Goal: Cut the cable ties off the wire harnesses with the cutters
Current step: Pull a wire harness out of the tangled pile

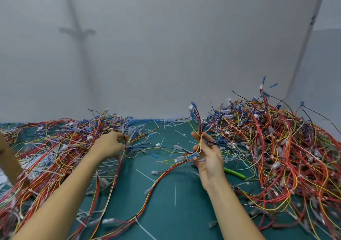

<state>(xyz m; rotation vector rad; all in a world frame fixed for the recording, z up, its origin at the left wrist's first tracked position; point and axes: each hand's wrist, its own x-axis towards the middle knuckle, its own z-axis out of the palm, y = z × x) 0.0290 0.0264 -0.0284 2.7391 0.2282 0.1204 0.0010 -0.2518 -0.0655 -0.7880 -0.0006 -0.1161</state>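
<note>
Head view, and the biggest thing on the green mat (166, 202) is the right pile (276, 156) of wire harnesses, heaped high against the grey wall. The left pile (51, 147) is flatter and spread wide. Which heap is finished I cannot tell, but white cut ties (175, 193) lie scattered across the bare mat between them, so plenty of snipping looks done. Ties still show on many bundles too, so I'd judge a good deal remains.

Now the hands! The right hand (208, 158) is raised with its palm turned inward. Its fingers are only loosely curled, yet they hold a harness (196, 129) that stands up above the fingertips and trails down across the mat. The left hand (110, 145) is closed much tighter, pinching a wire bundle (118, 167) at the edge of the left pile. Whether both hold one harness, I cannot say.

And the cutters (235, 173)? Only a green handle shows, lying on the mat just beside the right wrist, in neither hand.
</note>
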